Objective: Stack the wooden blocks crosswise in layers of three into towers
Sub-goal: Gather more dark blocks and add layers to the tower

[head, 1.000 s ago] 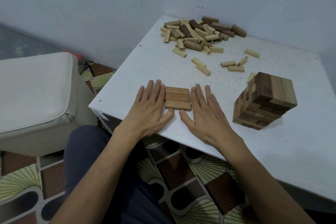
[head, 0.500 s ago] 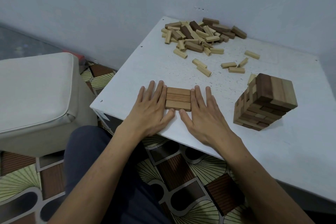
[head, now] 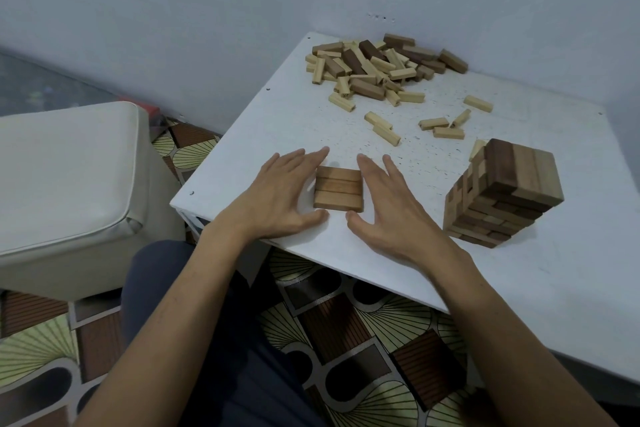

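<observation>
Left hand (head: 280, 194) and right hand (head: 391, 210), flat and empty, flank three side-by-side brown wooden blocks (head: 338, 192) on the white bench (head: 561, 270), a crosswise-stacked wooden tower (head: 502, 196) at right, a loose heap of light and dark blocks (head: 377, 70) beyond.

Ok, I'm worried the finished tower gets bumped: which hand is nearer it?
Right. The right hand lies left of the tower, a gap between them; the left hand is farther left, beyond the three-block layer.

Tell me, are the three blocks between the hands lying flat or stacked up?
Flat: the three blocks lie side by side in one layer on the table.
</observation>
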Available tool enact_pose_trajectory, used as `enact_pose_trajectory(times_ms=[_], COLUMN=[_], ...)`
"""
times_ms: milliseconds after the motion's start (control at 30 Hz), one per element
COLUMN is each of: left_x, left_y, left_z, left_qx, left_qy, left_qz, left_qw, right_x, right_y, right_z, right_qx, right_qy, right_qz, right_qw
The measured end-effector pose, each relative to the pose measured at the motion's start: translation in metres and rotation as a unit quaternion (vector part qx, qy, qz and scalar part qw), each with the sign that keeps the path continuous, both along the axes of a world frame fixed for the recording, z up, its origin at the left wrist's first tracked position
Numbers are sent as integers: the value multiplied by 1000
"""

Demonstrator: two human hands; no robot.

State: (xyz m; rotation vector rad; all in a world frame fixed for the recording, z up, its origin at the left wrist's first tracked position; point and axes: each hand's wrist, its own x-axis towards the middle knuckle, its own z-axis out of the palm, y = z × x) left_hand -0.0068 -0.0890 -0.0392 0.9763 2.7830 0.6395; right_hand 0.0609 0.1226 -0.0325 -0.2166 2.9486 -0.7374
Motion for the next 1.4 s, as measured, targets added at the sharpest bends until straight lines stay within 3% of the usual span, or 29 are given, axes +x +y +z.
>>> enact_pose_trajectory(times_ms=[367, 633, 1067, 1400], left_x=[-6, 0, 24, 25], left_y=[3, 1, 10, 81], left_z=[2, 13, 89, 110], left_qx=[87, 70, 166, 211], left_qy=[-18, -42, 1, -24], left_qz=[-16, -2, -22, -73], left_qw=[996, 997, 986, 974], right_x=[-4, 2, 35, 57], right_y=[2, 1, 6, 70], right_z=[2, 7, 84, 115], right_qx=[-28, -36, -18, -15], right_qy=[10, 31, 174, 171], right_qz=[-3, 0, -17, -81], right_qw=[1000, 999, 984, 982])
